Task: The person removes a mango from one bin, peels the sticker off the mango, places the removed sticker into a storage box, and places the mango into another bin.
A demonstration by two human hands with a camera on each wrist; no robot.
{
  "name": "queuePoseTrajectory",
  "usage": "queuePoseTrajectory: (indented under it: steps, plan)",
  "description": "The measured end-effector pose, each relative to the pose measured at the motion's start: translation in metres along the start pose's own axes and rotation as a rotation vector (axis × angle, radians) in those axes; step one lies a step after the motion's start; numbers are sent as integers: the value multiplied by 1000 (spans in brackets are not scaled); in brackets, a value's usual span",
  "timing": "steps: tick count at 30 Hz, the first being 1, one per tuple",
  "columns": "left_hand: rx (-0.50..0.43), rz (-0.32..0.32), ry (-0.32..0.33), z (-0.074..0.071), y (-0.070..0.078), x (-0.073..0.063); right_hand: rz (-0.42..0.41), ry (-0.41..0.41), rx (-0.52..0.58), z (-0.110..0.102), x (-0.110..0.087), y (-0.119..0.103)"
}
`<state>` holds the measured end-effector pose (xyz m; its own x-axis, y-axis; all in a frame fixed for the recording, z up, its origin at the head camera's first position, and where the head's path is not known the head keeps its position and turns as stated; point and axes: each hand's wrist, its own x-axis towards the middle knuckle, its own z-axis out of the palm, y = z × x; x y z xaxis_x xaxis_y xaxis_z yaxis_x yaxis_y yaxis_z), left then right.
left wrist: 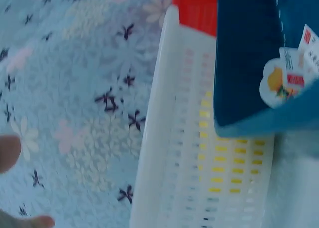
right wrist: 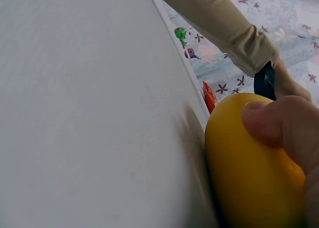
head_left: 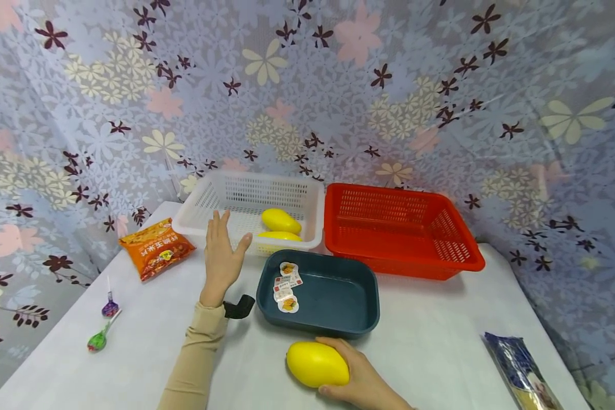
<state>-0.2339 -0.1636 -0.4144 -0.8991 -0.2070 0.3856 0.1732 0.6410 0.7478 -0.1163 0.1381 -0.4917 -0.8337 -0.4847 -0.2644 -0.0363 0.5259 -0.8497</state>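
My right hand (head_left: 361, 376) grips a yellow mango (head_left: 315, 364) by its right end, just in front of the dark blue tray (head_left: 328, 330). In the right wrist view the thumb (right wrist: 269, 120) lies across the mango (right wrist: 249, 163), which is at the white tabletop. My left hand (head_left: 221, 262) is raised with fingers straight and thumb spread, holding nothing, left of the tray and before the white basket (head_left: 200, 228). Two more mangoes (head_left: 281, 220) lie inside that basket. Only fingertips (left wrist: 7, 153) of the left hand show in its wrist view.
A red basket (head_left: 405, 265) stands right of the white one. Stickers (head_left: 287, 287) lie in the tray's left side. An orange snack bag (head_left: 158, 249), a purple lollipop (head_left: 110, 307) and a green lollipop (head_left: 97, 341) lie left; a blue packet (head_left: 520, 367) lies right.
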Motion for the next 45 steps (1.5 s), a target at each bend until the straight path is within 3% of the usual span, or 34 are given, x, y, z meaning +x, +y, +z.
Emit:
queuePoseTrajectory:
  steps: [4,7,14,18,24,29,31,38,40,45]
  plan:
    - [-47,-121,70,-2,-11,5,13,0,4,1,0,-1]
    - [-53,-200,83,-1,-16,7,19,-9,32,2,-1,0]
    - [-62,-295,116,4,-28,12,14,-12,41,-1,-1,-1]
    - [-98,-314,136,5,-35,14,18,-31,27,-2,-3,-6]
    - [-145,-277,196,7,-44,17,20,-104,27,-7,-9,-30]
    - [-113,-268,190,14,-50,19,-175,-76,-97,-24,-2,-55]
    - [-101,-272,185,16,-51,19,-265,-37,-167,-34,5,-65]
    - [-76,-276,168,15,-49,20,-399,132,-277,-80,48,-102]
    - [-71,-273,159,15,-47,20,-418,188,-281,-95,66,-111]
    - [-68,-273,149,17,-46,19,-375,282,-253,-125,114,-130]
